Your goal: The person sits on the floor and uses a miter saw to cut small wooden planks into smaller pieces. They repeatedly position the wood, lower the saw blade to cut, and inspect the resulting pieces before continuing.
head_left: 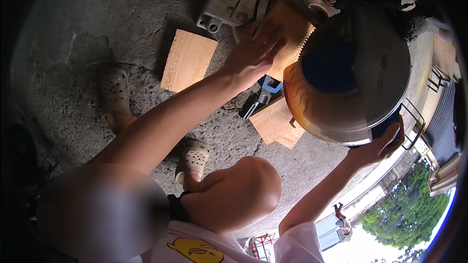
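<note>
My left hand (261, 51) lies on a wooden board (288, 31) set on the saw's metal table (236, 1), its fingers stretched out over the wood. Around the handle of a miter saw (358, 75) my right hand (382, 142) is closed, at the saw's lower right. The toothed blade (307, 41) shows beside the board, partly behind the rounded guard. Whether the blade touches the wood, I cannot tell. A blue and grey clamp-like part (265, 95) sits just below the board.
A loose wooden piece (189, 61) rests on the rough concrete floor (141, 34) left of the saw. More cut pieces (278, 124) lie below the saw, near my knee (253, 190). My feet wear beige clogs (194, 158). Farther off, a person (344, 226) and a tree (404, 212) appear at lower right.
</note>
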`<state>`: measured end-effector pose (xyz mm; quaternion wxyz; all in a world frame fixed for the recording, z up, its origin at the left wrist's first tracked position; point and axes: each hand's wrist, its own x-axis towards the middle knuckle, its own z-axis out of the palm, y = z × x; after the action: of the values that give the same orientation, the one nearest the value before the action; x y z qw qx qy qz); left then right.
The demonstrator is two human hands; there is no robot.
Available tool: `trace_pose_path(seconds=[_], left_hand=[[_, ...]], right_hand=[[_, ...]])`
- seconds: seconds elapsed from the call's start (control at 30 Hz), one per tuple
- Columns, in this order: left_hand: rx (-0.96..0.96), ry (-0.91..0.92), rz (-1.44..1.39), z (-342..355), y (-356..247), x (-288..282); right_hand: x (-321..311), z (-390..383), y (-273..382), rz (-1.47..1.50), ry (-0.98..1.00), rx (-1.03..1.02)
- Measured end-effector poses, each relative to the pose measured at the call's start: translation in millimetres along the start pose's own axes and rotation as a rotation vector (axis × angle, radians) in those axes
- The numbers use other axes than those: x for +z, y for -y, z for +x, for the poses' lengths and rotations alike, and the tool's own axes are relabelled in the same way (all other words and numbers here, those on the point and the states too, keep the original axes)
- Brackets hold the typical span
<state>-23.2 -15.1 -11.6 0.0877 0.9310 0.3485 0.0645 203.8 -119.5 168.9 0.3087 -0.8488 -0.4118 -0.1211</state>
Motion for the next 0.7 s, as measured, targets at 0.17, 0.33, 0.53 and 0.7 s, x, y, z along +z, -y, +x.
trace_pose_path(seconds=[0.17, 0.33, 0.53, 0.7], left_hand=[[0.002, 0.055, 0.078, 5, -9, 2], [0.061, 0.162, 0.102, 11, -12, -3], [0.034, 0.123, 0.102, 13, -11, -2], [-0.010, 0.069, -0.188, 6, 0, 6]], right_hand=[[-6, 1, -17, -0.020, 0.060, -0.094], [-7, 1, -19, -0.106, 0.093, -0.251], [1, 6, 5, -0.020, 0.004, -0.016], [8, 6, 23, 0.007, -0.092, 0.112]])
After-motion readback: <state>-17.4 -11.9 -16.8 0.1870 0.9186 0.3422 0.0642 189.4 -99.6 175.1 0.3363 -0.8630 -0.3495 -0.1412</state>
